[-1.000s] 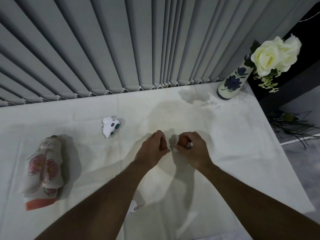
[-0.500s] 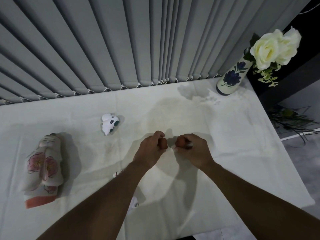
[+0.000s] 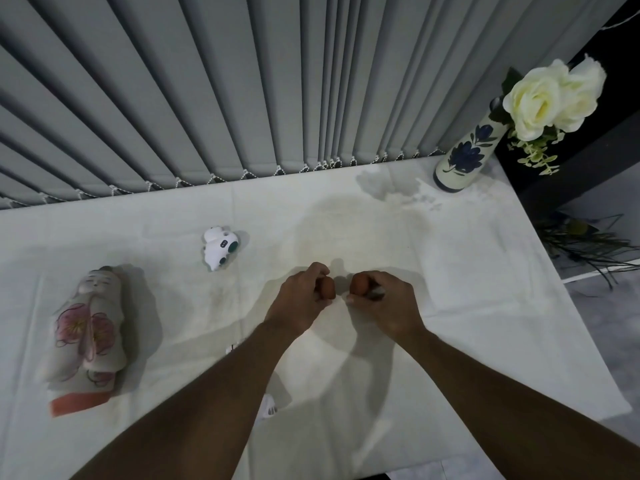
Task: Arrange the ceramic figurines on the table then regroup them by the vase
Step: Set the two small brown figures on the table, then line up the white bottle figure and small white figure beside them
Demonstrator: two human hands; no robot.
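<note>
Two small reddish-brown figurines sit near the middle of the counter [image 3: 450, 306], one in each hand. The left hand [image 3: 301, 299] is curled around the left piece [image 3: 327, 289], and the right hand [image 3: 384, 303] is curled around the right piece [image 3: 360, 284]; only a rounded end of each shows between the fingers, so their shapes cannot be told, nor whether they touch the cloth. The two pieces are just beside each other, with a narrow gap between them. Toward the back edge and left of the hands, a white animal figurine [image 3: 219, 249] with dark green spots lies on the cloth, apart from everything else. Near the left edge stands a tall pale doll [image 3: 88, 327] with pink flowers painted on it and a red base. A small white item [image 3: 269, 406] peeks out beside the left forearm, near the front edge; most of it is hidden. In the back right corner stands the vase [image 3: 465, 155], cream with blue flowers, holding white roses [image 3: 550, 98], well apart from the hands. Grey vertical blinds [image 3: 242, 81] hang along the back edge.
</note>
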